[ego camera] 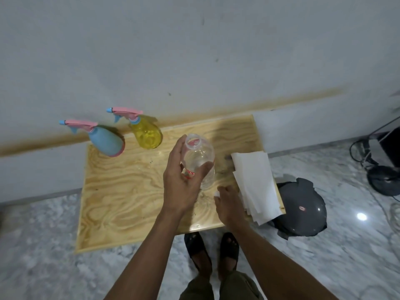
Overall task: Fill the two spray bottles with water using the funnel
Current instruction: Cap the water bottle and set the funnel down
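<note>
left grip (181, 180) wraps the uncapped water bottle (200, 156) upright.

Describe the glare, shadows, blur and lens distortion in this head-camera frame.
Head view: a bright glare spot on the marble floor at right; soft shadows behind the blue spray bottle and yellow spray bottle; wide-angle bending bows the wall's base line and the wooden table; edges look smeared, while the left hand holding the clear bottle stays fairly sharp.
</note>
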